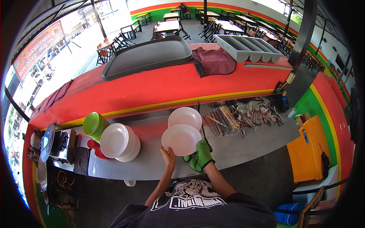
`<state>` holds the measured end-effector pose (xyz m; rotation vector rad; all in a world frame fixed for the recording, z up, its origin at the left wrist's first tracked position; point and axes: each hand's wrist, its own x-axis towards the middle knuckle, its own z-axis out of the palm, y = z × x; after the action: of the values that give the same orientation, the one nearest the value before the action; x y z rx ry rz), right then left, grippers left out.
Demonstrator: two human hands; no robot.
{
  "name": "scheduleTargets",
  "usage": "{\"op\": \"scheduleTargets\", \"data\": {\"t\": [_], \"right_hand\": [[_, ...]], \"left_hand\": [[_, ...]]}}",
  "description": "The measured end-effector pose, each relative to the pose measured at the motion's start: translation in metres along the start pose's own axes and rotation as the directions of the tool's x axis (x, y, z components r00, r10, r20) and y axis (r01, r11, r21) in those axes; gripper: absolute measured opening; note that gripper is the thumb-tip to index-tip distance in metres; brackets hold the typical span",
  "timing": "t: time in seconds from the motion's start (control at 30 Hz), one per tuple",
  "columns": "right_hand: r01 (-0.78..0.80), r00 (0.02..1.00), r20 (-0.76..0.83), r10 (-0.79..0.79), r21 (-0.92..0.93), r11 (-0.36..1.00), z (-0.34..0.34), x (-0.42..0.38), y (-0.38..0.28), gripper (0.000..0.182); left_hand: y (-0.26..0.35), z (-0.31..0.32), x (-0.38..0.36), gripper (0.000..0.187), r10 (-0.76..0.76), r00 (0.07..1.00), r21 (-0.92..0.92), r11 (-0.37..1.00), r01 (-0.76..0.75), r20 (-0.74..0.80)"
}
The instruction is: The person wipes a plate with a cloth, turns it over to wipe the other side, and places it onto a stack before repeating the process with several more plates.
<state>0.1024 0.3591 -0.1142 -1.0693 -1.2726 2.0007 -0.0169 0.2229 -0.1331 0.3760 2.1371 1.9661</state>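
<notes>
A white plate is tilted toward me above the steel counter, in front of another white plate. At its lower left rim, my left hand is closed on the edge with the thumb up on the face. A green cloth with dark edging covers my right hand and touches the plate's lower right rim. That hand's fingers are hidden beneath the cloth. To the left stands a stack of white plates, close to green bowls and red cups.
Loose cutlery and chopsticks lie on the counter's right. Above, the red ledge holds dark trays, a maroon cloth and a grey cutlery tray. A stove sits far left; a yellow bin is right.
</notes>
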Motion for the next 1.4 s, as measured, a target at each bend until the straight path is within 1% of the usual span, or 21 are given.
{"op": "scheduleTargets", "data": {"t": [0.03,0.07,0.1,0.17,0.27,0.33,0.4,0.47,0.57,0.67,0.77,0.87,0.97,1.07,1.1,1.17,1.2,1.23,1.3,1.33,1.4], "right_hand": [[0.026,0.999,-0.043,-0.029,-0.068,0.997,0.007,-0.002,-0.002,0.012],[0.077,0.995,-0.064,-0.072,0.068,0.995,0.012,0.0,0.008,0.011],[-0.019,0.999,-0.041,0.026,0.17,0.985,0.016,-0.004,0.003,0.012],[-0.21,0.977,0.033,0.212,0.36,0.909,0.026,-0.026,-0.019,0.012],[-0.256,0.964,0.027,0.264,0.355,0.899,0.037,-0.045,-0.039,0.014],[-0.046,0.999,-0.004,0.047,0.145,0.988,0.024,-0.01,0.012,0.013],[0.062,0.998,0.011,-0.063,0.071,0.996,0.015,0.011,0.05,0.013],[0.067,0.997,0.028,-0.072,0.151,0.986,0.017,0.015,0.066,0.014],[-0.01,0.999,0.033,0.002,0.234,0.972,0.031,-0.003,0.058,0.019],[-0.033,0.999,0.018,0.028,0.305,0.952,0.045,-0.017,0.055,0.022],[-0.063,0.998,0.015,0.061,0.363,0.93,0.06,-0.028,0.054,0.025],[-0.173,0.984,0.112,0.14,0.38,0.909,0.077,-0.044,0.038,0.028],[-0.236,0.967,0.189,0.174,0.388,0.891,0.101,-0.052,0.029,0.031],[-0.289,0.952,0.223,0.211,0.424,0.858,0.132,-0.056,0.029,0.033],[-0.318,0.941,0.248,0.229,0.421,0.849,0.142,-0.058,0.027,0.033],[-0.417,0.882,0.387,0.268,0.381,0.825,0.162,-0.058,0.022,0.034],[-0.471,0.837,0.47,0.28,0.359,0.805,0.17,-0.056,0.024,0.034],[-0.539,0.766,0.581,0.275,0.346,0.768,0.173,-0.046,0.033,0.034],[-0.484,0.749,0.626,0.217,0.293,0.824,0.188,-0.029,0.053,0.033],[-0.353,0.806,0.571,0.156,0.252,0.901,0.208,-0.03,0.053,0.032],[-0.266,0.895,0.432,0.109,0.323,0.908,0.25,-0.041,0.045,0.03]], "left_hand": [[0.006,-0.001,0.001,0.038,-0.055,0.997,-0.066,0.996,0.059,0.049],[0.011,-0.002,0.003,0.04,-0.109,0.989,-0.128,0.984,0.122,0.101],[0.008,-0.003,0.007,0.042,-0.102,0.987,-0.152,0.981,0.12,0.122],[-0.004,-0.004,0.018,0.045,-0.088,0.983,-0.2,0.972,0.12,0.163],[-0.009,-0.005,0.027,0.046,-0.094,0.974,-0.245,0.959,0.144,0.206],[0.002,-0.009,0.029,0.046,-0.161,0.944,-0.295,0.923,0.248,0.289],[0.004,-0.012,0.03,0.046,-0.204,0.909,-0.324,0.887,0.329,0.364],[0.0,-0.016,0.035,0.046,-0.217,0.876,-0.336,0.862,0.379,0.431],[-0.001,-0.023,0.039,0.046,-0.166,0.843,-0.321,0.873,0.367,0.512],[0.004,-0.036,0.042,0.046,-0.157,0.826,-0.326,0.867,0.378,0.541],[0.007,-0.056,0.046,0.045,-0.127,0.846,-0.345,0.874,0.342,0.518],[0.008,-0.083,0.051,0.044,-0.093,0.905,-0.381,0.885,0.266,0.415],[0.033,-0.117,0.053,0.044,-0.035,0.965,-0.391,0.91,0.138,0.258],[0.05,-0.149,0.058,0.04,-0.003,1.0,-0.382,0.924,0.004,0.003],[0.048,-0.159,0.061,0.038,0.02,0.992,-0.356,0.932,-0.063,-0.124],[0.041,-0.181,0.067,0.034,0.077,0.926,-0.272,0.944,-0.187,-0.37],[0.046,-0.189,0.068,0.026,0.129,0.855,-0.215,0.939,-0.268,-0.503],[0.047,-0.202,0.068,0.025,0.142,0.803,-0.106,0.964,-0.246,-0.579],[0.05,-0.229,0.071,0.023,0.187,0.686,0.1,0.981,-0.166,-0.703],[0.052,-0.242,0.074,0.023,0.199,0.641,0.13,0.979,-0.154,-0.742],[0.055,-0.267,0.086,0.025,0.178,0.61,0.074,0.979,-0.191,-0.772]]}}
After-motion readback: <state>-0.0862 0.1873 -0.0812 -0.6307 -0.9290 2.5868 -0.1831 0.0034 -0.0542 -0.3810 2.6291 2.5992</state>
